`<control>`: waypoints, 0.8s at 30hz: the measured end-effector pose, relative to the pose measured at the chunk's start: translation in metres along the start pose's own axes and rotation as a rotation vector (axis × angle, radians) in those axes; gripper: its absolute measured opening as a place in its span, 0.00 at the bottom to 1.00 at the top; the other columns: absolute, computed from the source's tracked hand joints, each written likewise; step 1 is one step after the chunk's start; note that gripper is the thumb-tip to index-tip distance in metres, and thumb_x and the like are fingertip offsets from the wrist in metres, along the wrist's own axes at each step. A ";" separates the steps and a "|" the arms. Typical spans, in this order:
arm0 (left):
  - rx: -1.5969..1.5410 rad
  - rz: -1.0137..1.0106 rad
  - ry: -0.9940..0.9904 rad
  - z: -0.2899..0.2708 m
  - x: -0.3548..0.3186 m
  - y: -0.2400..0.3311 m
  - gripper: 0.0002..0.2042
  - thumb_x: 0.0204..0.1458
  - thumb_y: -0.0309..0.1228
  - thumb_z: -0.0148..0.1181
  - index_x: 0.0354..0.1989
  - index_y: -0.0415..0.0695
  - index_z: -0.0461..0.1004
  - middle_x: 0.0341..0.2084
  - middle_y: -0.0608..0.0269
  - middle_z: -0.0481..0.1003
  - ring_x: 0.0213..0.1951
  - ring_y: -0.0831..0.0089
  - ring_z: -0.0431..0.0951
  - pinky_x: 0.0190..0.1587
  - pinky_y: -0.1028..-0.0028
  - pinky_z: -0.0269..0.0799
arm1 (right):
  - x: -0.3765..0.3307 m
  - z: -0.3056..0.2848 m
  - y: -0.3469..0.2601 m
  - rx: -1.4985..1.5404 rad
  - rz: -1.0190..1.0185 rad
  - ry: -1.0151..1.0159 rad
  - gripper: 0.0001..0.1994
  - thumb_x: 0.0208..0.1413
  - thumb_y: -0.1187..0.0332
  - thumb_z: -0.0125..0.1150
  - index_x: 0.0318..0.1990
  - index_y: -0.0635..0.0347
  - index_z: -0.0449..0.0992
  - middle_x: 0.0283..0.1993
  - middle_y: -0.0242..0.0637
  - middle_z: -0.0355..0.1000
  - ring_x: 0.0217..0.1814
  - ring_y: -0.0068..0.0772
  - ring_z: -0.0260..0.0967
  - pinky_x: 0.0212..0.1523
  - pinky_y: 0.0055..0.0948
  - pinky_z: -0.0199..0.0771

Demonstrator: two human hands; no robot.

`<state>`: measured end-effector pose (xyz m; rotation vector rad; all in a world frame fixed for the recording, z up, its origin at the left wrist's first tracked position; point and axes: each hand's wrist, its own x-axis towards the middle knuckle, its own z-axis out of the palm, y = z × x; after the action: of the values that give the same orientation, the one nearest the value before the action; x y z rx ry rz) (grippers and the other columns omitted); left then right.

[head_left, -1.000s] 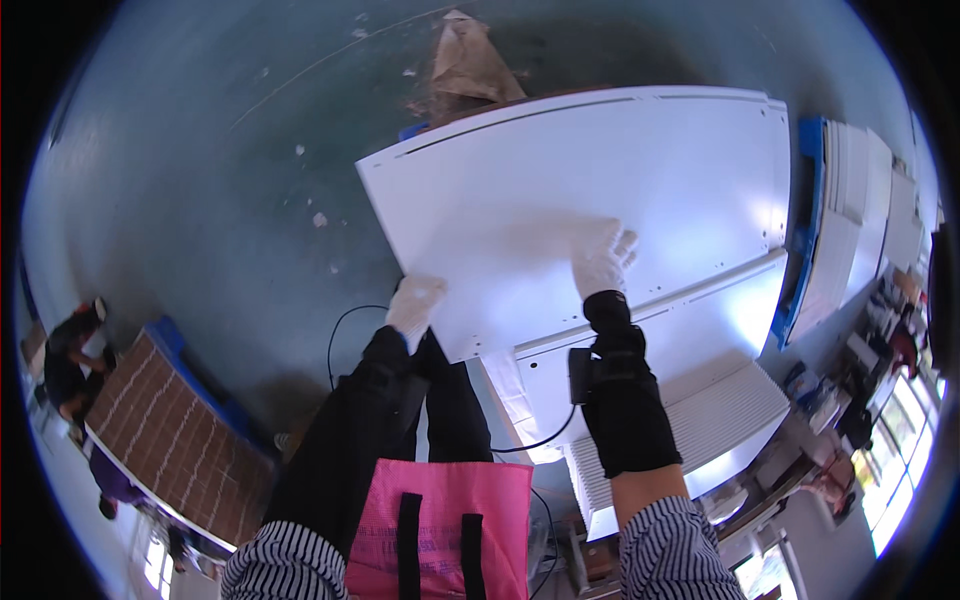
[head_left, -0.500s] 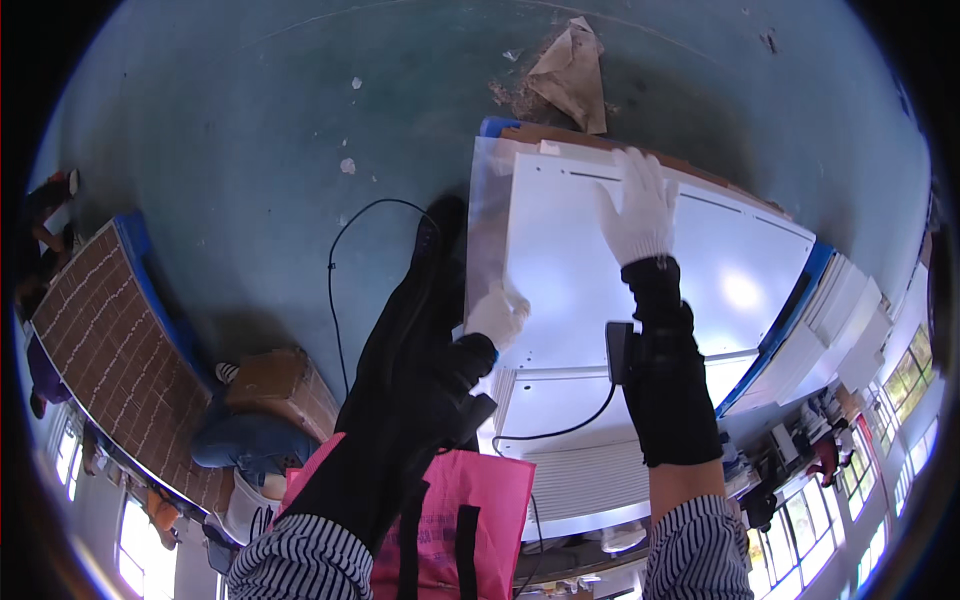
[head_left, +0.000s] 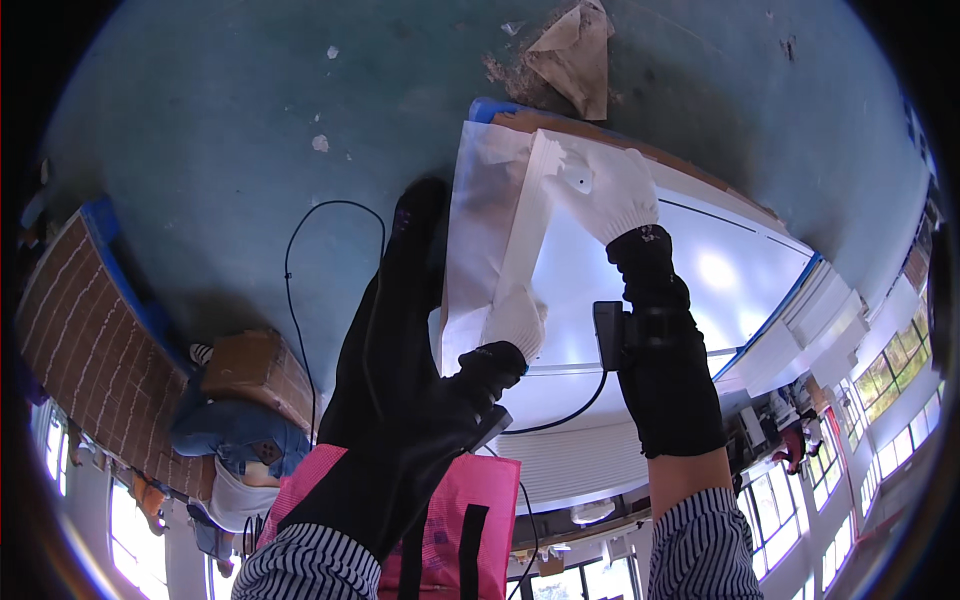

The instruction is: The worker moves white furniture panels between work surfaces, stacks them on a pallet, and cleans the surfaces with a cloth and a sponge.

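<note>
Head view: white panel (head_left: 690, 290) gripped between left hand (head_left: 515, 320), right hand (head_left: 600, 190).

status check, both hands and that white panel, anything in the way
Left hand gripping the film at the panel's left edge. Right hand gripping the white panel at its top corner. Black cable on floor alongside, clear of hands.

both hands wear knit cotton gloves, white and slightly fuzzy, left hand (head_left: 515, 318) and right hand (head_left: 603, 190). the white panel (head_left: 690, 290) is smooth and glossy, throwing back light. a thin, cloudy plastic film (head_left: 478, 240) is wrinkling along its edge. matt black cloth sleeves (head_left: 672, 380) here. painted teal floor (head_left: 230, 150), scuffed and chipped. rough torn cardboard (head_left: 572, 50) lies beyond.
</note>
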<state>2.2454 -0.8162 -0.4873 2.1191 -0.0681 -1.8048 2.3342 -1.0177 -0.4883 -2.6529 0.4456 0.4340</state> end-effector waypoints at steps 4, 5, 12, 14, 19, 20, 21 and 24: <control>0.015 0.022 0.075 0.004 0.000 0.005 0.16 0.54 0.39 0.50 0.43 0.38 0.66 0.33 0.45 0.76 0.39 0.46 0.76 0.44 0.55 0.69 | 0.004 -0.004 0.002 0.059 0.033 -0.024 0.21 0.46 0.52 0.62 0.46 0.51 0.78 0.37 0.36 0.77 0.43 0.41 0.72 0.49 0.34 0.66; 0.052 0.051 0.081 0.005 0.001 0.003 0.15 0.57 0.39 0.43 0.41 0.39 0.66 0.33 0.45 0.76 0.42 0.47 0.75 0.48 0.57 0.67 | 0.006 -0.007 -0.001 0.095 0.063 -0.035 0.20 0.46 0.53 0.62 0.45 0.52 0.78 0.37 0.38 0.77 0.43 0.43 0.72 0.48 0.36 0.67; -0.108 -0.166 0.001 0.008 0.012 0.011 0.17 0.53 0.40 0.55 0.41 0.38 0.67 0.32 0.44 0.77 0.38 0.47 0.78 0.41 0.54 0.72 | 0.004 -0.003 0.005 0.136 0.091 -0.016 0.19 0.45 0.54 0.62 0.41 0.56 0.79 0.37 0.44 0.76 0.42 0.47 0.72 0.46 0.38 0.70; 0.316 0.034 -0.058 0.016 0.016 -0.001 0.16 0.54 0.41 0.53 0.40 0.38 0.67 0.29 0.45 0.77 0.35 0.47 0.78 0.38 0.55 0.73 | 0.005 -0.002 0.003 0.144 0.098 -0.015 0.18 0.45 0.54 0.62 0.40 0.56 0.80 0.36 0.44 0.76 0.41 0.47 0.72 0.46 0.38 0.70; 0.345 0.266 0.065 0.023 0.033 -0.035 0.16 0.55 0.40 0.51 0.38 0.37 0.68 0.27 0.43 0.76 0.32 0.46 0.78 0.36 0.55 0.73 | 0.015 -0.003 -0.008 0.144 0.074 0.023 0.16 0.45 0.55 0.62 0.37 0.55 0.81 0.34 0.43 0.77 0.39 0.47 0.73 0.43 0.39 0.70; 0.393 0.279 0.057 0.026 0.040 -0.043 0.16 0.55 0.40 0.50 0.38 0.37 0.68 0.27 0.43 0.76 0.32 0.46 0.78 0.36 0.54 0.73 | 0.018 0.000 -0.009 0.136 0.030 0.069 0.16 0.44 0.55 0.63 0.37 0.55 0.81 0.33 0.43 0.77 0.39 0.47 0.73 0.42 0.39 0.71; 0.377 0.300 0.025 0.029 0.033 -0.024 0.16 0.55 0.40 0.50 0.38 0.37 0.68 0.27 0.43 0.76 0.32 0.46 0.78 0.36 0.54 0.73 | 0.005 0.002 0.007 0.097 0.012 0.091 0.16 0.44 0.55 0.64 0.36 0.55 0.81 0.32 0.42 0.77 0.38 0.47 0.73 0.40 0.40 0.71; 0.146 0.314 -0.182 -0.016 0.030 0.015 0.17 0.58 0.41 0.46 0.40 0.38 0.69 0.27 0.44 0.76 0.35 0.52 0.78 0.38 0.57 0.73 | -0.015 0.005 0.035 0.108 0.096 -0.038 0.17 0.49 0.55 0.59 0.42 0.56 0.79 0.36 0.46 0.76 0.41 0.51 0.72 0.42 0.40 0.70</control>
<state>2.2697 -0.8342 -0.5090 1.9004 -0.5611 -1.8393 2.3071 -1.0420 -0.4993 -2.5224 0.5702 0.4755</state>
